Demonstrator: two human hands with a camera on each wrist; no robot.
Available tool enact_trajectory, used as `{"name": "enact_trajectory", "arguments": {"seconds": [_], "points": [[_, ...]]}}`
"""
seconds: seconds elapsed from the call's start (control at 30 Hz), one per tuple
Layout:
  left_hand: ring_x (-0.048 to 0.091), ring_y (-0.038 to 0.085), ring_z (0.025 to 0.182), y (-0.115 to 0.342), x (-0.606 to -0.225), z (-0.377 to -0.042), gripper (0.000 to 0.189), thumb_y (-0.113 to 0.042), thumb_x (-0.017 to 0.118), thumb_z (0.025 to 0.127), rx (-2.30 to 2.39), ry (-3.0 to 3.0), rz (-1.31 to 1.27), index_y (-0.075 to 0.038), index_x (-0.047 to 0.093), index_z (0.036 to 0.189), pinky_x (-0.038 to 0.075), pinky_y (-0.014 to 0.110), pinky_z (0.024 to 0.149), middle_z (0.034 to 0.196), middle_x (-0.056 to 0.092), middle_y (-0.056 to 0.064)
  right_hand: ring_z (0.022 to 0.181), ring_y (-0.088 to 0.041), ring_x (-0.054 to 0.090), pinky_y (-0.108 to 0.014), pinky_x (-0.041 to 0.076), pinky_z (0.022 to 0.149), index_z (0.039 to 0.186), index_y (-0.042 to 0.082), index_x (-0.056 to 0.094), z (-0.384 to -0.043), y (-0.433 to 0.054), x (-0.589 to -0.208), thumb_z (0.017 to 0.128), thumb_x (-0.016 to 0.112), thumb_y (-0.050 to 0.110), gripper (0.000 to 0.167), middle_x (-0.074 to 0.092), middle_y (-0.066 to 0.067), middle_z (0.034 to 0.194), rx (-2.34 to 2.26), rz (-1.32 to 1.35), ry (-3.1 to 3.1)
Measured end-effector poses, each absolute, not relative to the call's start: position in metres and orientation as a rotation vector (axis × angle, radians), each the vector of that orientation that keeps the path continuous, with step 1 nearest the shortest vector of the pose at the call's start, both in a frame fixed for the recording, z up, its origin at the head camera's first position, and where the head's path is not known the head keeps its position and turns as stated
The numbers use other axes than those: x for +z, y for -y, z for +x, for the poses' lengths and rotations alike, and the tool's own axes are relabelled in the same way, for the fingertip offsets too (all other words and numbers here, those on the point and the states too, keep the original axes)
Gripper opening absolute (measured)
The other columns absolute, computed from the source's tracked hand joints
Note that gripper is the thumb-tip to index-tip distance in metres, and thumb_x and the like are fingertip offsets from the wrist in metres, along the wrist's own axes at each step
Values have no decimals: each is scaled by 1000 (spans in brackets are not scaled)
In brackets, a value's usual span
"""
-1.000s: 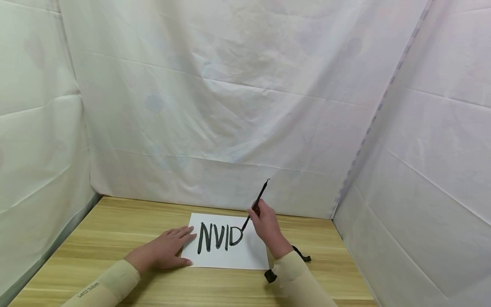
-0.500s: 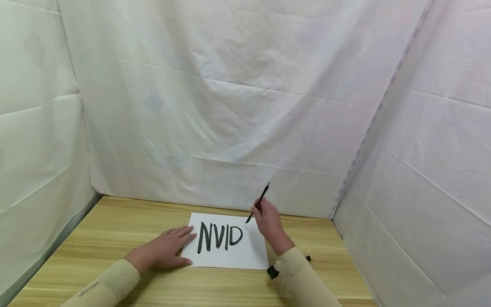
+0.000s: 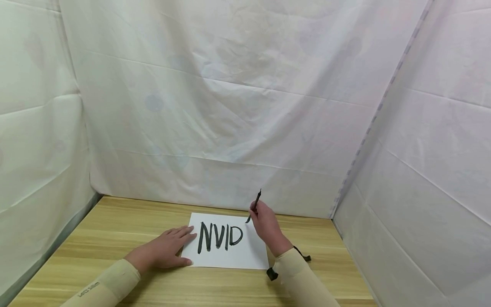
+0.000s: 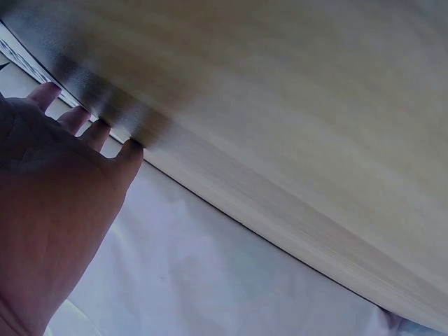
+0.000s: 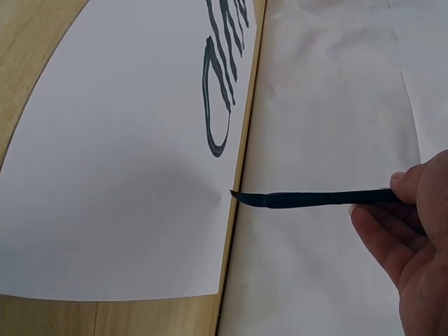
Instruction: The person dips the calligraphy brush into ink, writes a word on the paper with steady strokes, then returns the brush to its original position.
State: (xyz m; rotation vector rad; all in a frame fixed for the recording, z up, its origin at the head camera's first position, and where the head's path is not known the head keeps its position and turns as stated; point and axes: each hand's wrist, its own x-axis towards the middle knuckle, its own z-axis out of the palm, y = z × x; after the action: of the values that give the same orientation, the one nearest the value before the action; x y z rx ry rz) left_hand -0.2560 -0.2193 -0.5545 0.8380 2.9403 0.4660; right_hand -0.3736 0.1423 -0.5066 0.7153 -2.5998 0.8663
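A sheet of white paper [image 3: 251, 253] lies on the wooden table, painted with the black letters "NVID" [image 3: 220, 237]. My right hand [image 3: 266, 224] pinches a dark writing brush [image 3: 256, 200] between thumb and fingers. In the right wrist view the brush [image 5: 308, 200] points its bent black tip to the right of the letter D; whether the tip touches the paper cannot be told. My left hand [image 3: 166, 249] rests with spread fingers on the paper's left edge. The left wrist view shows that hand [image 4: 63, 182] with its fingers extended.
The wooden table [image 3: 96, 238] reaches back to a white cloth curtain [image 3: 230, 128], with more white cloth at both sides. A black strap [image 3: 272, 273] hangs by the right wrist, near the paper's lower right corner.
My right hand has lifted the brush off the curve of the D and shifted it up and right. Lately the brush handle has tipped more upright. The left hand stays put.
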Motion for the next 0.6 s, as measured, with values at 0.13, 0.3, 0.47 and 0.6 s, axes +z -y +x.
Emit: {"name": "enact_trajectory", "arguments": {"seconds": [0.13,0.3,0.47,0.6], "points": [[36,52,159,219,-555,-256,96,-71,68,100,476,-2931,843,-2,48,165,31,73,125,173,39,25,91,-19,69,-36,61,76,111,11,64,-372,-141,-509,108,72,6,10,68,-2,101,794,734,2621],[36,51,159,220,-556,-256,97,-72,67,100,451,-2939,838,-3,47,166,32,72,125,174,39,24,90,-20,69,-38,61,76,110,10,64,-371,-139,-510,106,74,3,13,68,-3,100,776,757,2622],[37,51,158,221,-557,-256,97,-71,68,100,455,-2945,842,-2,48,165,32,73,125,173,39,25,90,-20,69,-38,61,75,109,9,65,-372,-138,-512,105,75,1,13,68,-2,98,773,773,2620],[37,51,158,221,-557,-256,97,-70,68,100,464,-2945,846,-2,48,165,32,73,125,173,39,25,91,-19,69,-37,61,76,109,9,66,-372,-137,-512,106,74,2,11,68,-2,99,782,778,2633]]}}
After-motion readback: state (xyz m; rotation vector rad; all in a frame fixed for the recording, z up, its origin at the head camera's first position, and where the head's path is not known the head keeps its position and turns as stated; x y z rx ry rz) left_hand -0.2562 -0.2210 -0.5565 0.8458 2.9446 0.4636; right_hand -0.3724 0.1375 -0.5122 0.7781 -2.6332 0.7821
